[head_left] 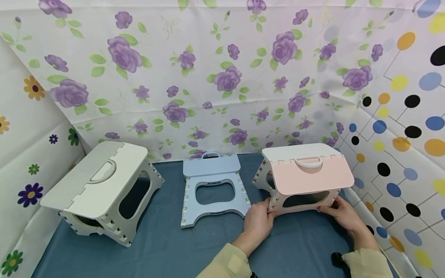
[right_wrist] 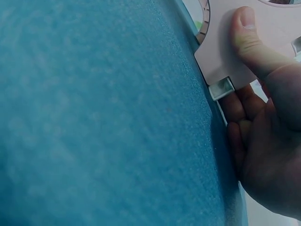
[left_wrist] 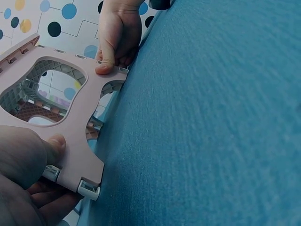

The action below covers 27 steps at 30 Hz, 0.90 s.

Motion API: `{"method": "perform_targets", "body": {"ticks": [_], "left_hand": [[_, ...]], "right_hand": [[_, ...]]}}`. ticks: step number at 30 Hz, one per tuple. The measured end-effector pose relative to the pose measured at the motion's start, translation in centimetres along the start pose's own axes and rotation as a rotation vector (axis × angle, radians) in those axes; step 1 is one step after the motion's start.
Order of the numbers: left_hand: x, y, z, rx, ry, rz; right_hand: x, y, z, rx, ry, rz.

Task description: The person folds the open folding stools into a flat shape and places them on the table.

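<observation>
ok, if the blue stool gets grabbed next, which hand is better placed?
Probably the left. The left hand grips the pink stool at its left leg, close beside the blue stool. The right hand holds the pink stool's far right leg. Either would need to let go first.

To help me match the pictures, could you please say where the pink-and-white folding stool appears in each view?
Head: pink-and-white folding stool, right of centre.
Left wrist: left side, its pink leg panel showing.
Right wrist: upper right, only part of that panel showing.
Shared landmark: right hand, thumb on that panel.
</observation>
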State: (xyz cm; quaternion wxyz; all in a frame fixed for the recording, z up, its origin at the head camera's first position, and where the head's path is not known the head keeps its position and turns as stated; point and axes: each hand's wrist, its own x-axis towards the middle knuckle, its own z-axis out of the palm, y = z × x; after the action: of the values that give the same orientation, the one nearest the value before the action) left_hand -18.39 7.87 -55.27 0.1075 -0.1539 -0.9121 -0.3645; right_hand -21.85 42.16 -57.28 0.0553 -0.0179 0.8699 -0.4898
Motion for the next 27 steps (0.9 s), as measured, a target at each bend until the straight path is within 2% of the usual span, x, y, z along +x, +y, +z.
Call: {"method": "perform_targets", "body": {"ticks": [27], "left_hand": [[-0.12, -0.05, 0.11, 0.006, 0.028, 0.018]], "right_hand": [[0.34, 0.53, -0.02, 0.010, 0.004, 0.001]]}}
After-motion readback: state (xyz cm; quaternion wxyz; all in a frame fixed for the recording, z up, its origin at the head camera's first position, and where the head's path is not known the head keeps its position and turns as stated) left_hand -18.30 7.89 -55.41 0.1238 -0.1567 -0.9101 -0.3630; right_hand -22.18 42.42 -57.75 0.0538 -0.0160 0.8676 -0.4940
